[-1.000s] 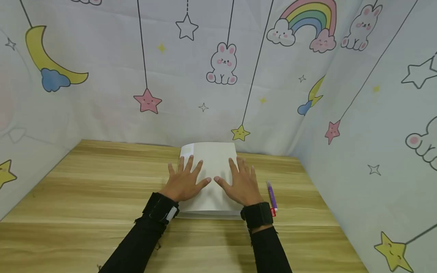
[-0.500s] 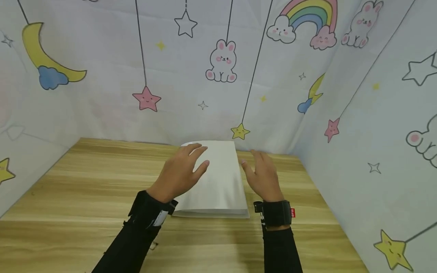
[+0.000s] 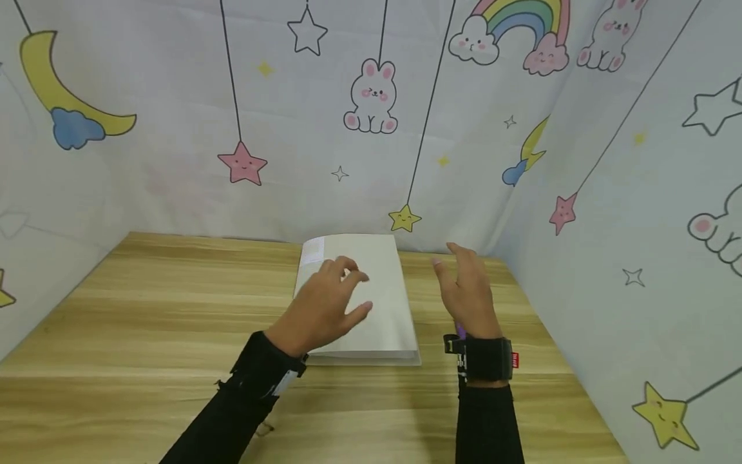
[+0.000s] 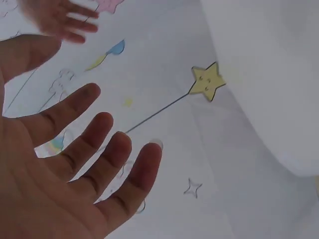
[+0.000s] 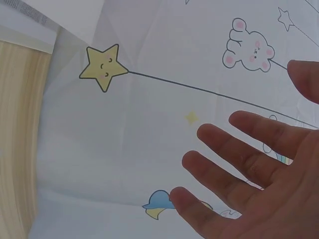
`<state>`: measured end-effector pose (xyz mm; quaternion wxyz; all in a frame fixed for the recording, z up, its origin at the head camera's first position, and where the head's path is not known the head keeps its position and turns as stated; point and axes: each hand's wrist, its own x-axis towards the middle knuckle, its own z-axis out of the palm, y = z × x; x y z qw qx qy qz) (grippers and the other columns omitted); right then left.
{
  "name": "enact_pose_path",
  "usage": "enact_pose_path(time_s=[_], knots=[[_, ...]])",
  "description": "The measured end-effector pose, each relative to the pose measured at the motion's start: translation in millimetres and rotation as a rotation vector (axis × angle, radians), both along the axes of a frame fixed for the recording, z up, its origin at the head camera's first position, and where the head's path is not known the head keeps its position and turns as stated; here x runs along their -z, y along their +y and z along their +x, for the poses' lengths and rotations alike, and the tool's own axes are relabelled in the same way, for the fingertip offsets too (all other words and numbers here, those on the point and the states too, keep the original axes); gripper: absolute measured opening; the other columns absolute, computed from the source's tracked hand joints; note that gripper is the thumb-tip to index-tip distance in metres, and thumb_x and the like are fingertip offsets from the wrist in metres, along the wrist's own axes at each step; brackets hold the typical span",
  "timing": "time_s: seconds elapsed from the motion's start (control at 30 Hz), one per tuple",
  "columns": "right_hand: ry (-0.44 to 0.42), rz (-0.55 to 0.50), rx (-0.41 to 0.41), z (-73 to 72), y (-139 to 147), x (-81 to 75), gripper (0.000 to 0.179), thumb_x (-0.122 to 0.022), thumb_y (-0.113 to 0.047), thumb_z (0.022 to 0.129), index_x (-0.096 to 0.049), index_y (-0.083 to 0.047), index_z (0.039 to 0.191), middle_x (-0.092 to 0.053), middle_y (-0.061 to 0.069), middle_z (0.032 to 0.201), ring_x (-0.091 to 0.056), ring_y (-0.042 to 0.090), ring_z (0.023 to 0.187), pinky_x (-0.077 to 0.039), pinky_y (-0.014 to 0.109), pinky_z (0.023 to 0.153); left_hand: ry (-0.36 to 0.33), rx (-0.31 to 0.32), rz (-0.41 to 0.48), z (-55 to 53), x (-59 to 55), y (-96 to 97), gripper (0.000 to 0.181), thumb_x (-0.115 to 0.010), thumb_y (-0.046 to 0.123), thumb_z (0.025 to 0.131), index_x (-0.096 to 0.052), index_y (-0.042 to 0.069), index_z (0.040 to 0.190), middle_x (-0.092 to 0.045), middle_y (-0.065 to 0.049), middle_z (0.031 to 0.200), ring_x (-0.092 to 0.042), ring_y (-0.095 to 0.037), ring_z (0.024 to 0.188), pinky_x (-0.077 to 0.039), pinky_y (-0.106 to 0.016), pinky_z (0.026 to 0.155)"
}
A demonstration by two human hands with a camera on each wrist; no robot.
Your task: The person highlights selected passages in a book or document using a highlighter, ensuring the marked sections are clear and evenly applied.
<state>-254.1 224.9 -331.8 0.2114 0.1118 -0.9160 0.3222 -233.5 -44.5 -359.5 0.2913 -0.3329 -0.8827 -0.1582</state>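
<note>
A white-covered book (image 3: pixel 377 296) lies on the wooden table by the back wall. Over its left half hovers my left hand (image 3: pixel 321 303), fingers loosely bent and nothing in them. The left wrist view shows this hand's spread fingers (image 4: pixel 117 149) apart from the white cover (image 4: pixel 269 74). To the right of the book, my right hand (image 3: pixel 468 293) is raised above the table, also holding nothing. A purple pen (image 3: pixel 460 330) is mostly hidden beneath it. In the right wrist view, small print shows on a page (image 5: pixel 22 15) under the book's white cover (image 5: pixel 70 15).
Wood-grain table (image 3: pixel 191 303) extends to both sides of the book. White cloth walls (image 3: pixel 301 206) with cartoon prints enclose it at the back and sides. Each wrist wears a black strap (image 3: pixel 487 359).
Both hands were flat on the book and have lifted off it. My right hand has moved right, over the pen; my left has stayed above the book, its fingers now more bent.
</note>
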Motion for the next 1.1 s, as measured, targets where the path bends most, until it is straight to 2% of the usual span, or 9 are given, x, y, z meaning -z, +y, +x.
enact_pose_path(time_s=[0.1,0.17,0.27,0.43,0.6,0.77,0.93,0.97,1.1], knots=[[0.001,-0.030,0.005,1.5,5,-2.2,0.059,-0.047,-0.041,0.106,-0.043,-0.001,0.148,-0.043,0.021,0.147,-0.035,0.039,0.138,-0.030,0.057,0.111,-0.055,-0.019,-0.167,1.7,21.0,16.7,0.063,-0.075,0.047,0.086,-0.060,0.006,0.131,-0.050,-0.018,0.132,-0.051,-0.036,0.113,-0.051,-0.048,0.079],[-0.007,-0.045,0.005,2.7,7,-3.3,0.059,-0.046,-0.042,0.106,-0.042,-0.001,0.149,-0.042,0.021,0.148,-0.034,0.039,0.139,-0.029,0.058,0.111,-0.124,-0.040,-0.268,3.8,34.0,25.2,0.079,-0.077,0.053,0.081,-0.053,0.007,0.140,-0.043,-0.021,0.141,-0.046,-0.040,0.123,-0.049,-0.057,0.086],[-0.009,-0.057,0.012,4.0,10,-4.3,0.059,-0.045,-0.041,0.107,-0.041,-0.001,0.150,-0.040,0.021,0.149,-0.033,0.039,0.139,-0.028,0.058,0.111,-0.202,-0.086,-0.367,4.9,49.4,33.7,0.093,-0.081,0.056,0.076,-0.046,0.008,0.148,-0.035,-0.024,0.150,-0.039,-0.044,0.131,-0.043,-0.067,0.093],[0.022,-0.064,0.016,4.4,12,-5.0,0.057,-0.046,-0.040,0.107,-0.043,-0.001,0.148,-0.042,0.020,0.148,-0.034,0.038,0.139,-0.028,0.056,0.112,-0.196,-0.157,-0.396,2.2,65.2,39.1,0.092,-0.083,0.053,0.076,-0.048,0.008,0.147,-0.038,-0.024,0.149,-0.041,-0.045,0.131,-0.043,-0.066,0.093],[0.048,-0.067,0.003,3.4,12,-4.4,0.058,-0.046,-0.041,0.106,-0.045,0.000,0.147,-0.044,0.020,0.147,-0.036,0.038,0.138,-0.029,0.056,0.111,-0.171,-0.187,-0.396,-0.1,72.8,41.4,0.083,-0.081,0.050,0.079,-0.052,0.007,0.142,-0.045,-0.022,0.142,-0.047,-0.041,0.122,-0.049,-0.058,0.085],[0.049,-0.069,0.001,3.0,11,-3.7,0.057,-0.046,-0.041,0.106,-0.045,0.000,0.147,-0.044,0.021,0.146,-0.036,0.039,0.137,-0.030,0.057,0.111,-0.163,-0.185,-0.378,2.6,65.8,38.0,0.076,-0.081,0.044,0.082,-0.052,0.006,0.142,-0.048,-0.021,0.139,-0.051,-0.039,0.116,-0.053,-0.052,0.074],[0.033,-0.074,-0.009,2.7,11,-3.8,0.058,-0.046,-0.041,0.107,-0.044,0.001,0.147,-0.043,0.022,0.147,-0.035,0.040,0.138,-0.029,0.057,0.111,-0.161,-0.154,-0.273,6.9,43.7,29.8,0.076,-0.081,0.031,0.085,-0.046,0.000,0.146,-0.046,-0.025,0.140,-0.054,-0.041,0.113,-0.057,-0.046,0.060],[0.026,-0.077,-0.012,2.4,11,-3.4,0.058,-0.046,-0.040,0.107,-0.043,0.001,0.147,-0.043,0.022,0.147,-0.035,0.040,0.138,-0.029,0.057,0.111,-0.173,-0.147,-0.245,7.3,38.9,27.7,0.076,-0.080,0.028,0.085,-0.045,-0.001,0.146,-0.046,-0.026,0.140,-0.054,-0.042,0.112,-0.057,-0.045,0.059],[-0.010,-0.066,-0.021,-0.1,8,-0.8,0.058,-0.046,-0.039,0.107,-0.043,0.002,0.148,-0.043,0.022,0.147,-0.035,0.039,0.139,-0.028,0.055,0.112,-0.310,-0.138,-0.115,8.6,20.6,19.1,0.074,-0.073,0.013,0.089,-0.037,-0.002,0.151,-0.040,-0.027,0.145,-0.051,-0.043,0.114,-0.057,-0.042,0.065]])
